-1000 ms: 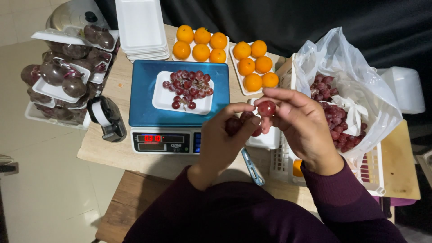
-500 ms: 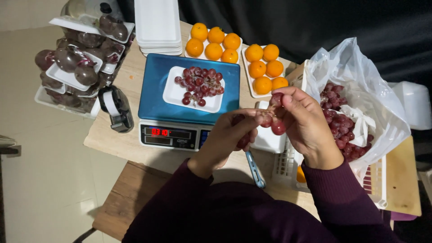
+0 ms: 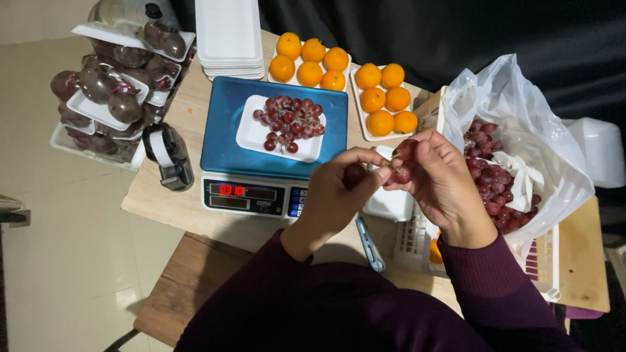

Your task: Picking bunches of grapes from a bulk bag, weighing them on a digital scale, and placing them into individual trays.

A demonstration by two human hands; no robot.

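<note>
Both hands hold a small grape cluster [image 3: 398,166] above the counter [image 3: 176,208]: left hand [image 3: 336,195] pinches one grape, right hand [image 3: 443,179] grips the rest. White tray [image 3: 244,140] on the scale [image 3: 222,150] is partly filled; the bag [image 3: 521,130] holds more.

- a small cluster of red grapes [image 3: 398,166] is held up between both hands, above the table edge in front of the scale.
- one dark red grape [image 3: 354,175] is pinched at the left fingertips, just beside the cluster.
- the skins are seen as round, glossy and whole.
</note>
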